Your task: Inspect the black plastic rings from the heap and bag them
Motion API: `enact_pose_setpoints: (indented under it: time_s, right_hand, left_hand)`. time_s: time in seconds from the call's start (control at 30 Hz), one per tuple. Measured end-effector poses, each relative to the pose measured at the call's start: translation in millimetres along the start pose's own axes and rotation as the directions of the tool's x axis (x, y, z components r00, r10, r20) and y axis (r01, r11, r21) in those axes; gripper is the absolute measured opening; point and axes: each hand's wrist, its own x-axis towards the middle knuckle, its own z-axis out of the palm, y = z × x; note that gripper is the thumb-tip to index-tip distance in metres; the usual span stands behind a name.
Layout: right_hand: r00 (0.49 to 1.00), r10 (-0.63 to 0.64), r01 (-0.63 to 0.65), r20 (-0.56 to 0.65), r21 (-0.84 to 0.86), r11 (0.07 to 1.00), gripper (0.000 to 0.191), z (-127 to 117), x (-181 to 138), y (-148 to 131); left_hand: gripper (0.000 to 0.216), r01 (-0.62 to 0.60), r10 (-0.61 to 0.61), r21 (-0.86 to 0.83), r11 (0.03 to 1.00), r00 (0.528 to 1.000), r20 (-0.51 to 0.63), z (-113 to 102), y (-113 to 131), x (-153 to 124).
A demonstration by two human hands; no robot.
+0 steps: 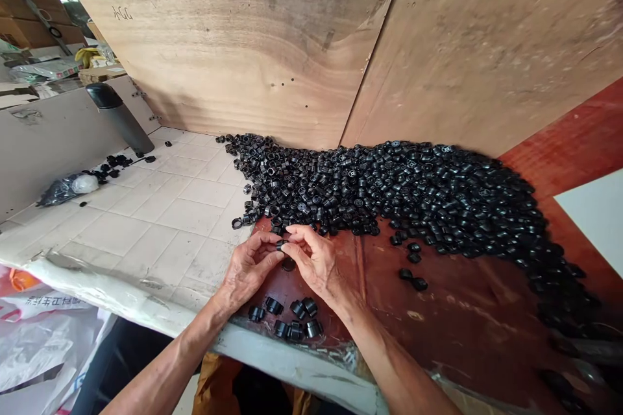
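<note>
Between my fingertips is a small black plastic cap (281, 244), partly hidden by the fingers. My left hand (247, 267) pinches it from the left, thumb and index finger together. From the other side my right hand (311, 260) grips the same piece. Just below the fingers another black cap (288, 264) rests on the dark red board (335, 272). Closer to me lies a small group of several black caps (295, 329). Right behind my hands begins a long heap of the same black pieces (389, 188).
A wooden panel (253, 58) stands behind the heap. On the left, white tiles (160, 207) carry a dark thermos (121, 118), a black plastic bag (57, 191) and scattered black pieces (114, 165). Loose caps (413, 279) lie right of my hands. The table's edge (146, 311) runs in front.
</note>
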Motion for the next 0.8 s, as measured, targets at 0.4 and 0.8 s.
enact_pose_setpoints:
  time_s: [0.4, 0.8]
  right_hand:
    - [0.994, 0.094, -0.083, 0.050, -0.192, 0.978, 0.050, -11.3, -2.3, -21.7]
    - [0.993, 0.087, -0.081, 0.078, -0.079, 0.994, 0.021, -11.8, 1.2, -25.6]
  left_hand:
    - [0.032, -0.070, 0.074, 0.089, 0.994, 0.996, -0.044, 2.9, 3.3, 0.6]
    - [0.033, -0.050, 0.053, 0.064, 0.997, 0.997, -0.049, 1.3, 2.5, 1.1]
